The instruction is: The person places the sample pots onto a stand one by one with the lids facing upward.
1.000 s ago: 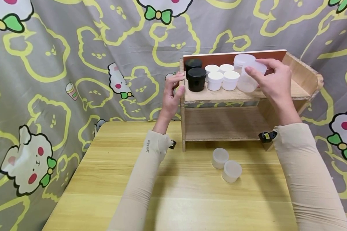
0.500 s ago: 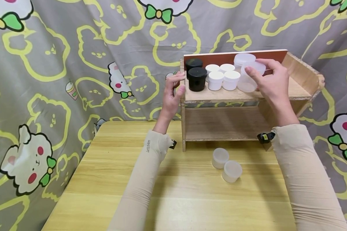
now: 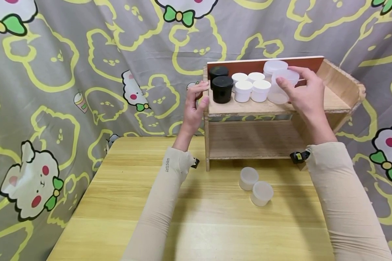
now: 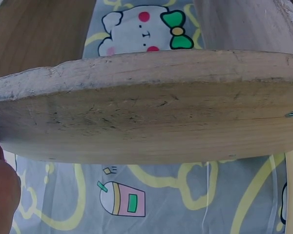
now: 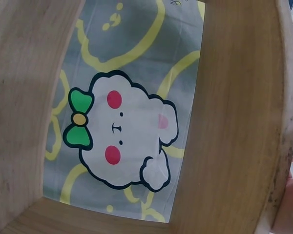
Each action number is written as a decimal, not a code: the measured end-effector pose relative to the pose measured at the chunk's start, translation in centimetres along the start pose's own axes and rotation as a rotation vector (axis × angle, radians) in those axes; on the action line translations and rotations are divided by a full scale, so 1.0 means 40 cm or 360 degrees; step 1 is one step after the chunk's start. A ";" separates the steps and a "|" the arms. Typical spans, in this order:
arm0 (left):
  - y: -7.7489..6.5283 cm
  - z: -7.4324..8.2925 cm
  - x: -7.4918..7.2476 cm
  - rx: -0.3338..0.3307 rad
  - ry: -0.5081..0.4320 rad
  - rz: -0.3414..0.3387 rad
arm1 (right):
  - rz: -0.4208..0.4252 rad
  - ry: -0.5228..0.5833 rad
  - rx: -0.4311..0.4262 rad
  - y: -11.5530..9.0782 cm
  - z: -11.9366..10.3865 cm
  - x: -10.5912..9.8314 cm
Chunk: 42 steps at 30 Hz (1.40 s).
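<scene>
On the upper deck of a small wooden shelf [image 3: 248, 108], my right hand [image 3: 308, 92] holds a translucent lidded jar [image 3: 277, 93] between thumb and fingers. The jar is upright in front of a similar translucent jar [image 3: 276, 66], overlapping it in the head view. Several white jars [image 3: 243, 91] stand just left of it, with two black jars [image 3: 222, 90] at the left end. My left hand [image 3: 193, 108] touches the shelf's left side panel, fingertips and thumb at its edge. In the left wrist view, part of that hand [image 4: 4, 190] shows beside the panel [image 4: 151, 119].
Two smaller translucent jars [image 3: 262, 193] stand close together on the wooden table [image 3: 124, 210] in front of the shelf. The shelf's lower board [image 3: 251, 141] lies beneath the upper deck. A patterned curtain [image 3: 117, 43] hangs behind and at both sides.
My right hand has shifted slightly left with the translucent jar, which now sits a little nearer the white jars. My left hand has stayed at the side panel.
</scene>
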<state>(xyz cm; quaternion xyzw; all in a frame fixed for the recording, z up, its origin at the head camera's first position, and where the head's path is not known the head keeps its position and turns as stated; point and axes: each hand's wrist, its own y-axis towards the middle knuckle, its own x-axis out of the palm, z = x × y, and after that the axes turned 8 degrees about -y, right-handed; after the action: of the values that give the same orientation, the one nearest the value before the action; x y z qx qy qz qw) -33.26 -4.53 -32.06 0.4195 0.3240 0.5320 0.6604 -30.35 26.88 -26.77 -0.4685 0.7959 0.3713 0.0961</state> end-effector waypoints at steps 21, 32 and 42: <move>-0.003 -0.002 -0.004 -0.0008 0.0000 -0.0009 | 0.0006 0.0043 0.0102 -0.029 -0.006 -0.021; 0.007 -0.001 0.001 0.0034 -0.0009 -0.0013 | 0.0311 0.0193 -0.0025 -0.110 0.001 -0.061; 0.001 0.002 -0.002 -0.0009 -0.0018 -0.0002 | -0.0011 0.0173 -0.0263 -0.235 0.048 -0.064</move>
<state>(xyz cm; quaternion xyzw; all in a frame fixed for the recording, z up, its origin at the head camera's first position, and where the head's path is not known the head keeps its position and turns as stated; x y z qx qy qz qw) -33.23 -4.63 -32.00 0.4205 0.3191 0.5301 0.6636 -21.63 27.25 -31.56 -0.4971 0.7649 0.4093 0.0150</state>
